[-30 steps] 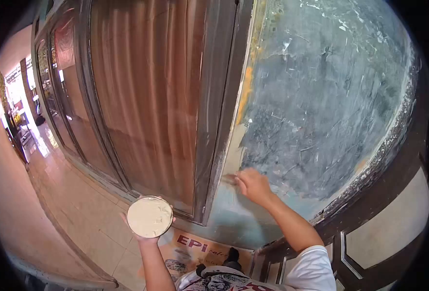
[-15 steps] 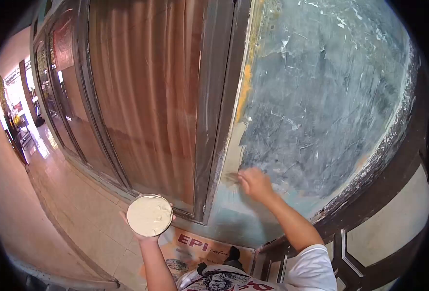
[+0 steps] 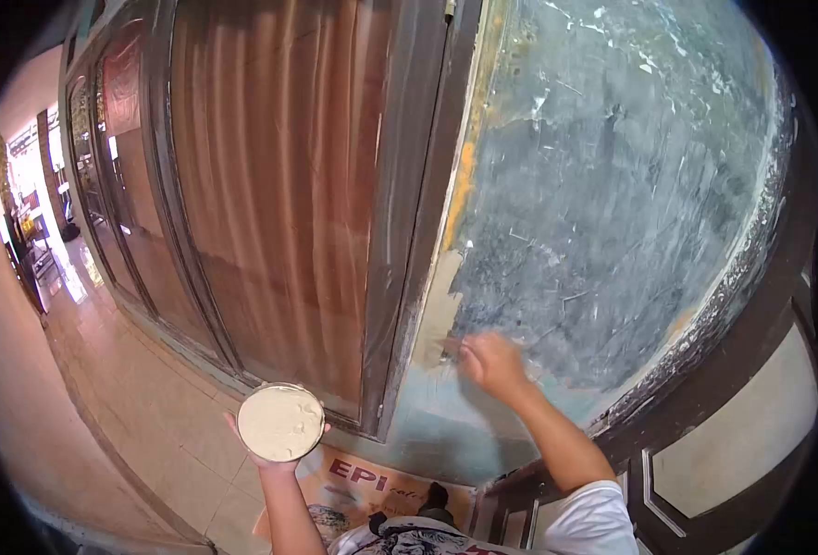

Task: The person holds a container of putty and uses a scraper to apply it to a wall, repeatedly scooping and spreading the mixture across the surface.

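A round container of cream-coloured paste (image 3: 281, 423) rests in my left hand (image 3: 277, 462), whose fingers wrap round its sides from below. My right hand (image 3: 492, 361) is closed on a thin flat tool (image 3: 450, 345), partly blurred, held against the lower left part of the grey-blue wall (image 3: 603, 203). Beside the tool, a strip of beige paste (image 3: 439, 301) covers the wall's edge along the dark window frame (image 3: 404, 213). Above that strip runs an orange patch (image 3: 461, 196).
Left of the frame, a brown curtain (image 3: 275, 194) hangs behind glass. A dark panelled door (image 3: 737, 435) stands at the right. Below me lies a printed sheet (image 3: 358, 476) on the tiled floor (image 3: 150, 407). A pale wall (image 3: 20, 370) bounds the far left.
My right hand and the tool have shifted slightly down the wall. The view has moved a little, and the container appears slightly lower and further left.
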Tool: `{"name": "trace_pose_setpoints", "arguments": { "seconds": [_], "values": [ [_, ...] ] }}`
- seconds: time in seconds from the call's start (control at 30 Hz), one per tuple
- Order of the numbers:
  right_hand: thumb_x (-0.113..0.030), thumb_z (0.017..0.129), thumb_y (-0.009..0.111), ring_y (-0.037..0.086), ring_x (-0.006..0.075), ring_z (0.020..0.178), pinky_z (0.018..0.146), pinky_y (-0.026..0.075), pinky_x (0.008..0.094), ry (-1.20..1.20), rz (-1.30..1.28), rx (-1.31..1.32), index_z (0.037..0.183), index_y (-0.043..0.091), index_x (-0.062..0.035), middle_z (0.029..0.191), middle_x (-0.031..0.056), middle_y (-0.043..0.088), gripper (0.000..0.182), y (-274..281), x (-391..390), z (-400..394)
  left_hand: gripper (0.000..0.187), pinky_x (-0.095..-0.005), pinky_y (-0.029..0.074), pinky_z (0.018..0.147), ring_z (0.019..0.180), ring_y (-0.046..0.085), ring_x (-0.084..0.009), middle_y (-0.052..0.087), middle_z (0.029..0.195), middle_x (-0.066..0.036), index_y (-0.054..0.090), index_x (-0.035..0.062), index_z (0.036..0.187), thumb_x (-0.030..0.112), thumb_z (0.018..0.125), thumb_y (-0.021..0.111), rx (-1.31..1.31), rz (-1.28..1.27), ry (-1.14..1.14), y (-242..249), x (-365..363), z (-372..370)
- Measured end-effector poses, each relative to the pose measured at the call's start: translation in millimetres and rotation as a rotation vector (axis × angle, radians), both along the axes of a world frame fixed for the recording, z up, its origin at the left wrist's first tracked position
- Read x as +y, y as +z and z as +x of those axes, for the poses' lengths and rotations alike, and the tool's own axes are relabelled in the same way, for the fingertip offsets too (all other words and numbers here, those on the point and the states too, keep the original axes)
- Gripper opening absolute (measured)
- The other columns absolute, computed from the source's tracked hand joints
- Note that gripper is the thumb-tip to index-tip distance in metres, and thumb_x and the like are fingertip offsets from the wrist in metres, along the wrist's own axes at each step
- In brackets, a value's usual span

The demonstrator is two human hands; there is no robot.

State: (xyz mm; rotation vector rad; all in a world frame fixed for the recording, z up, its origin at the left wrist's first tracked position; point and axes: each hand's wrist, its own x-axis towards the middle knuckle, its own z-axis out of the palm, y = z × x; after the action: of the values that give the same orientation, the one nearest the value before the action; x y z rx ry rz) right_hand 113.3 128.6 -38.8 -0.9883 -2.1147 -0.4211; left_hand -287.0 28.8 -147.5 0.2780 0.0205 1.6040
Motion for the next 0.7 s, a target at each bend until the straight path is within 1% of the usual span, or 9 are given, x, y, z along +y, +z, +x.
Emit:
{"name": "trace_pose_setpoints", "arguments": {
  "seconds": [0.07,0.17,0.27,0.37,0.5,0.57,0.63,0.67,0.7],
  "values": [
    [-0.019,0.094,0.068,0.067,0.0337,0.088,0.067,0.056,0.0479,-0.078,-0.239,-0.181,0.108,0.074,-0.0118,0.091,0.0118,0.068,0.016,-45,-7,2,0.097,-0.0891,0.045,0.084,0.123,0.052,-0.0675,0.053,0.151,-0.023,0.052,0.022,0.151,0.093,0.086,0.041,-0.025,0.003,-0.002,1,1,1],
    [-0.02,0.096,0.067,0.067,0.0327,0.088,0.066,0.056,0.0485,-0.177,-0.251,-0.335,0.111,0.075,-0.0134,0.09,0.0111,0.068,0.019,-39,6,3,0.096,-0.0894,0.045,0.085,0.122,0.052,-0.0682,0.053,0.15,-0.023,0.053,0.0225,0.15,0.092,0.086,0.042,-0.022,0.008,-0.015,4,3,4],
    [-0.018,0.092,0.074,0.067,0.036,0.084,0.069,0.054,0.0476,-0.087,0.141,0.043,0.104,0.073,-0.0076,0.092,0.0131,0.071,0.016,51,15,2,0.095,-0.0891,0.045,0.085,0.123,0.052,-0.0679,0.054,0.15,-0.024,0.053,0.0227,0.15,0.092,0.087,0.041,0.024,-0.008,-0.017,6,3,9],
    [-0.017,0.092,0.074,0.067,0.0356,0.085,0.072,0.055,0.0463,-0.101,0.183,0.271,0.104,0.074,-0.0058,0.095,0.0134,0.072,0.016,102,-10,0,0.094,-0.0898,0.043,0.087,0.124,0.051,-0.0677,0.053,0.15,-0.023,0.053,0.0231,0.15,0.092,0.087,0.041,-0.003,0.03,-0.058,5,4,12],
    [-0.013,0.09,0.072,0.067,0.0338,0.089,0.07,0.056,0.0466,-0.064,-0.012,0.015,0.107,0.074,-0.0103,0.097,0.0108,0.072,0.017,0,-10,-9,0.094,-0.0909,0.042,0.088,0.125,0.053,-0.0644,0.053,0.15,-0.023,0.052,0.0216,0.151,0.091,0.088,0.042,-0.017,-0.014,-0.032,4,3,12],
    [-0.014,0.09,0.072,0.067,0.0339,0.09,0.069,0.056,0.0474,-0.081,-0.156,-0.06,0.107,0.073,-0.0105,0.097,0.0105,0.071,0.017,-64,-5,-3,0.096,-0.0845,0.05,0.08,0.122,0.05,-0.0698,0.052,0.148,-0.029,0.052,0.0183,0.15,0.09,0.086,0.046,-0.027,-0.016,-0.008,8,2,16],
    [-0.015,0.09,0.072,0.067,0.0316,0.09,0.065,0.055,0.048,-0.042,-0.191,-0.227,0.107,0.073,-0.0111,0.094,0.009,0.068,0.017,-75,-2,-4,0.094,-0.0907,0.043,0.085,0.126,0.053,-0.0637,0.052,0.151,-0.024,0.05,0.0219,0.152,0.091,0.088,0.041,0.065,0.009,-0.029,6,6,12],
    [-0.017,0.092,0.071,0.067,0.0309,0.086,0.064,0.054,0.0475,-0.199,-0.26,-0.314,0.105,0.073,-0.0113,0.09,0.0093,0.068,0.014,-74,7,4,0.095,-0.0902,0.044,0.085,0.126,0.053,-0.064,0.053,0.149,-0.025,0.05,0.0208,0.152,0.091,0.088,0.041,0.05,0.003,-0.031,5,5,11],
    [-0.016,0.092,0.072,0.067,0.0315,0.084,0.064,0.054,0.047,-0.163,-0.105,-0.145,0.103,0.073,-0.0099,0.089,0.01,0.069,0.013,-42,9,0,0.095,-0.0902,0.044,0.085,0.126,0.053,-0.064,0.053,0.149,-0.025,0.05,0.0208,0.152,0.091,0.088,0.041,0.053,0.003,-0.033,7,6,12]
  ]
}}
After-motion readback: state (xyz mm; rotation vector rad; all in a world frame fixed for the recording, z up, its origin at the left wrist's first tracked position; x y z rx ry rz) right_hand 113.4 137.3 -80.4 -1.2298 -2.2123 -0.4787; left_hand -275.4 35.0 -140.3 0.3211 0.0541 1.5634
